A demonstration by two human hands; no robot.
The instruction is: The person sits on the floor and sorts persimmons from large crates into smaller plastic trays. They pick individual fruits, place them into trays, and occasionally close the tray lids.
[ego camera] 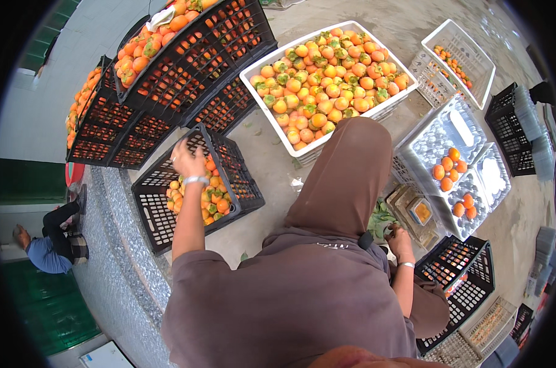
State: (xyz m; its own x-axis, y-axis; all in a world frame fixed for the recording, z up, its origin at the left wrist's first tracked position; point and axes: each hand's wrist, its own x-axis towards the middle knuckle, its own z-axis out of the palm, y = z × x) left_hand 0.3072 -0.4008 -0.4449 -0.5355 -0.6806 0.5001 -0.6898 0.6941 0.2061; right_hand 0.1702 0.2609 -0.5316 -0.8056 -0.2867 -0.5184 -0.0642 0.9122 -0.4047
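Observation:
My left hand [189, 158], wearing a bracelet and a ring, is over a black plastic crate [235, 168] that leans beside my leg. Its fingers are apart, with nothing visible in them. Orange persimmons [213, 200], several with green calyxes, lie in that crate just below the hand. On the other side, my right hand [399, 241] is low beside my knee with its fingers curled. Green leaves [380, 218] lie close to its fingertips. Whether it holds something small cannot be seen. A wide white crate [278, 122] full of persimmons stands in front of me.
Black crates [186, 69] heaped with persimmons are stacked at the upper left. Clear plastic trays [432, 131] with some persimmons rest at right, near a small container [419, 211]. Another black crate [471, 294] stands behind my right hand. A person [50, 253] sits beyond the stone step [107, 230].

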